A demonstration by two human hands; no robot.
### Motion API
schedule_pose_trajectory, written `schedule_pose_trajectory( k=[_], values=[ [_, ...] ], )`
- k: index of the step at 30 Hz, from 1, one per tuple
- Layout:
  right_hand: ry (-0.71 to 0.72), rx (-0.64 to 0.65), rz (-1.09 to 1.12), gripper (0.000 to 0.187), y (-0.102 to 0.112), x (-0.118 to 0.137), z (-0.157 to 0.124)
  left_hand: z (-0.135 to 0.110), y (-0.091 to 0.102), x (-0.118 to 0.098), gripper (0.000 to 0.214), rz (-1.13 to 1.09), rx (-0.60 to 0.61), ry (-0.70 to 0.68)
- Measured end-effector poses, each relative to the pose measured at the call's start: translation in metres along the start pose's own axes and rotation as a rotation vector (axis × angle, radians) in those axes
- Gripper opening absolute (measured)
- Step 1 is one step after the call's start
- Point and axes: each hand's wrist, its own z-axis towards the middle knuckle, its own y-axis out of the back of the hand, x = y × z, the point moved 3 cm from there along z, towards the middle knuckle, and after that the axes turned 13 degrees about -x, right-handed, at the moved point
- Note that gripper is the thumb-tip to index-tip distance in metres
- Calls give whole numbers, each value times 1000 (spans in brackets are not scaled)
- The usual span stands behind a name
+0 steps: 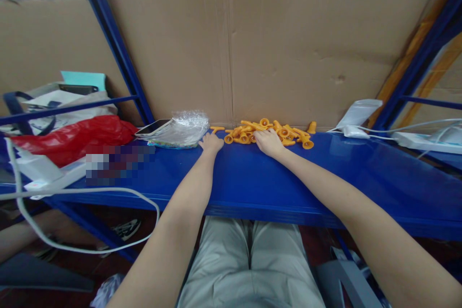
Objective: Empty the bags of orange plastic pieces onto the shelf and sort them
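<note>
A pile of several small orange plastic parts (285,132) lies at the back of the blue shelf (252,178), against the cardboard wall. My right hand (267,142) rests on the pile's near left side, fingers curled over some parts; whether it grips one is hidden. My left hand (211,143) lies on the shelf just left of the pile, fingers curled, next to a lone orange part (216,129) and the clear plastic bag (184,127).
A phone (153,127) lies left of the plastic bag. A red bag (72,137), a white power strip (43,173) and a cable (90,245) crowd the left. White chargers and cables (361,130) sit right. Blue rack posts (111,38) flank the cardboard wall (288,48).
</note>
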Motion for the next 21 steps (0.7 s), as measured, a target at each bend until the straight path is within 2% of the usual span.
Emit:
schedule_pose_trajectory(
  k=[5,14,21],
  values=[
    [-2,-3,2,39,1,1,0,-2,6,-2,49,17,-51,-16],
    [-38,15,1,39,1,2,1,0,2,-2,45,1,32,8],
    [-25,-21,-12,36,-2,0,0,0,2,-2,44,13,16,-10]
  ],
)
